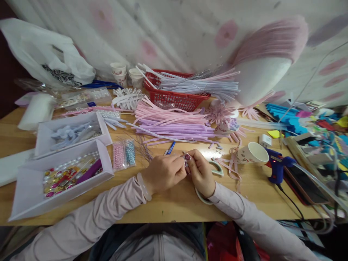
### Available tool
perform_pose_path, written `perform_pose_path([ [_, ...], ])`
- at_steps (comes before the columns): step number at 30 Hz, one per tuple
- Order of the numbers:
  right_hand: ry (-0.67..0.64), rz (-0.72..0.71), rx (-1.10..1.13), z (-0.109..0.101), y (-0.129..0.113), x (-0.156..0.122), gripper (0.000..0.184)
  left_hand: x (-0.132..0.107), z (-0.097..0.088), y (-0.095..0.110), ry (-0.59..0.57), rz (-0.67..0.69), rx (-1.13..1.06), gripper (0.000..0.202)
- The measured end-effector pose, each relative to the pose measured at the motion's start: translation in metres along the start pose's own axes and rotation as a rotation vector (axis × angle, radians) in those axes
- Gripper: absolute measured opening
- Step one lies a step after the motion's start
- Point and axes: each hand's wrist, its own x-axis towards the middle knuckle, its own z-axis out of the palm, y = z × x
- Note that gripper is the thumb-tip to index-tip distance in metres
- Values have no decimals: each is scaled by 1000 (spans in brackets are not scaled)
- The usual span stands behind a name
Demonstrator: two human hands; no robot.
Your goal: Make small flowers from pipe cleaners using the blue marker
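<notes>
My left hand [164, 174] and my right hand [201, 174] meet over the middle of the table's near side, both closed. Between their fingertips is a small whitish piece with a dark red, shiny spot [187, 157]; its kind is too small to tell. Scissors [217, 169] with pale green handles lie partly hidden beneath my right hand. Just beyond my left hand is a blue pen [170, 148], beside thin dark wire stems [144, 149]. Bags of pink beads [119, 156] and blue beads [129, 153] lie to the left.
Bundles of pink [168, 114] and purple pipe cleaners [179, 129] lie before a red basket [176, 100]. White boxes [27, 195] of gems stand left. On the right are a paper cup [254, 153], a blue glue gun [277, 166] with its cord, and a phone [307, 185].
</notes>
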Motion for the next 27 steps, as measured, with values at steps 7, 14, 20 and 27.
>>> perform_pose_path([
  [7,159,-114,25,0,-2,-5,14,7,4,16,-183,-741,-1227,28],
  [14,0,-55,183,-4,0,-1,17,6,-2,0,-172,-534,-906,33],
  [20,-119,-24,270,-6,-3,-1,24,5,-5,-1,-149,-585,-975,28],
  [27,-28,148,388,-5,-11,3,26,7,-3,-2,-122,-648,-1039,16],
])
